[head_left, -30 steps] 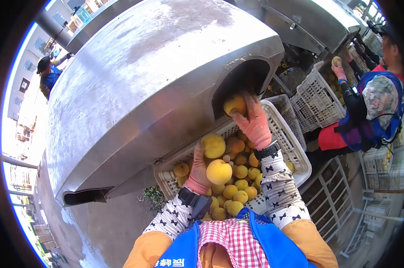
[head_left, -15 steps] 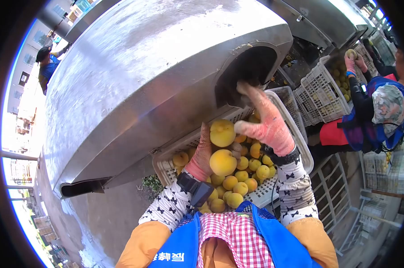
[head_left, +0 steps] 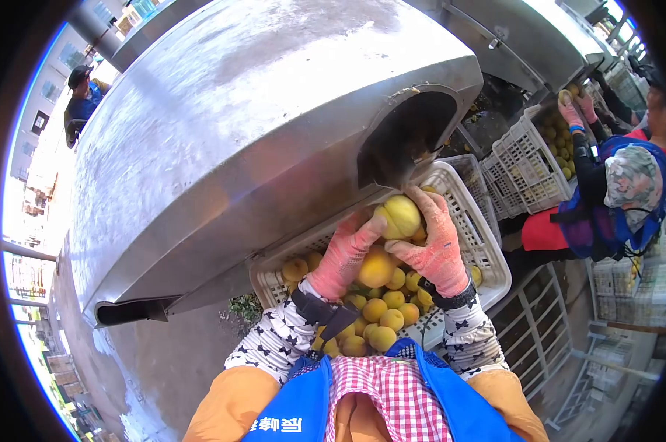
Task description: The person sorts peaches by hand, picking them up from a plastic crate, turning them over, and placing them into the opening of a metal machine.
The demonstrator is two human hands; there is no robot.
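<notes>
My left hand [head_left: 342, 256] and my right hand [head_left: 437, 243], both in pink gloves, close around a yellow-green peach [head_left: 399, 216] from either side. A second, more orange peach [head_left: 377, 267] shows just below, between my hands; whether the left palm grips it or it rests on the pile is hard to see. Beneath them is a white plastic crate [head_left: 487, 247] with many yellow and orange peaches [head_left: 392, 319] in it. My wrists and gloves hide part of the pile.
A curved metal machine housing [head_left: 222, 169] borders the crate, its dark chute opening [head_left: 403, 140] just beyond my hands. To the right, a co-worker [head_left: 620, 177] in pink gloves handles fruit over another white crate [head_left: 528, 158]. Another person [head_left: 86, 96] stands far left.
My right hand, spread and apart before, has come in and closed on a peach beside my left hand. The yellow-green peach now sits between both hands. The co-worker's hands have shifted slightly.
</notes>
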